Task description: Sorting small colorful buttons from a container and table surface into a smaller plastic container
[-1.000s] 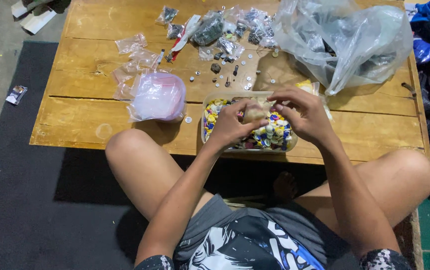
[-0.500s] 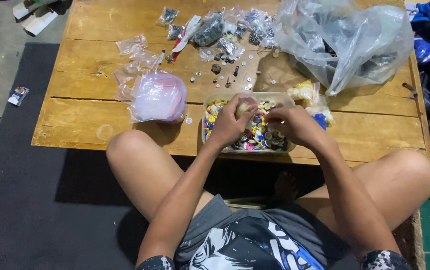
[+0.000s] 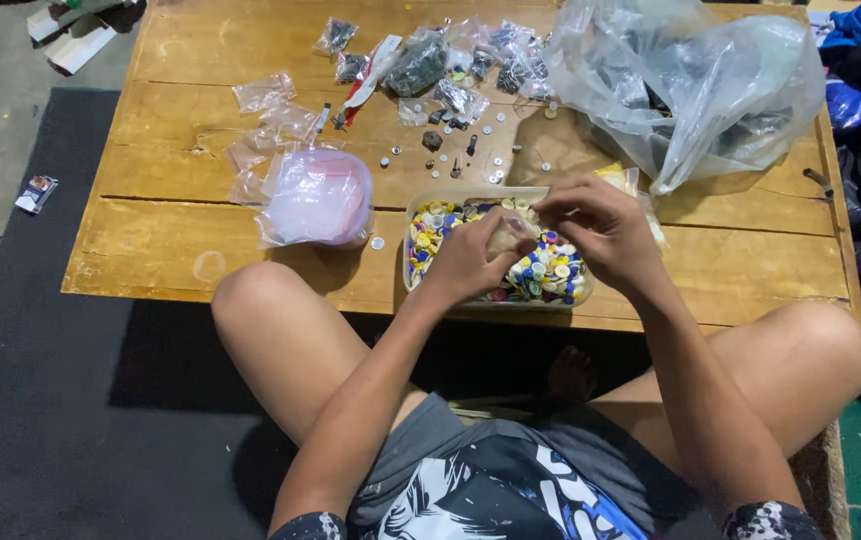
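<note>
Seated person, knees up against the near edge of a low wooden table (image 3: 201, 230). Both hands are working over a clear tub (image 3: 421, 205) of mixed-colour buttons (image 3: 551, 275), which is sitting at the table's near edge, between the knees.

Left hand (image 3: 466, 262) is resting over the middle of the tub, fingers curled, pinching a small clear bag (image 3: 507, 238) at its lower side. Right hand (image 3: 601, 228) is hovering over the tub's right half, fingers bunched together, pinching the same bag from above. The two hands are meeting at the bag, just above the buttons. Whether the bag is holding anything, cannot tell.

Left of the tub, just beside it: a pinkish bag (image 3: 316, 195), lying puffed up. Beyond that, further left and back from the tub, a few flat empty sachets (image 3: 266, 95).

Behind the tub: loose small buttons and dark bits (image 3: 451, 135) scattered on the wood, then a cluster of small filled packets (image 3: 421, 62) toward the far edge.

Right of and behind the tub: a large crumpled clear sack (image 3: 691, 85), its near corner hanging close to the right hand.
</note>
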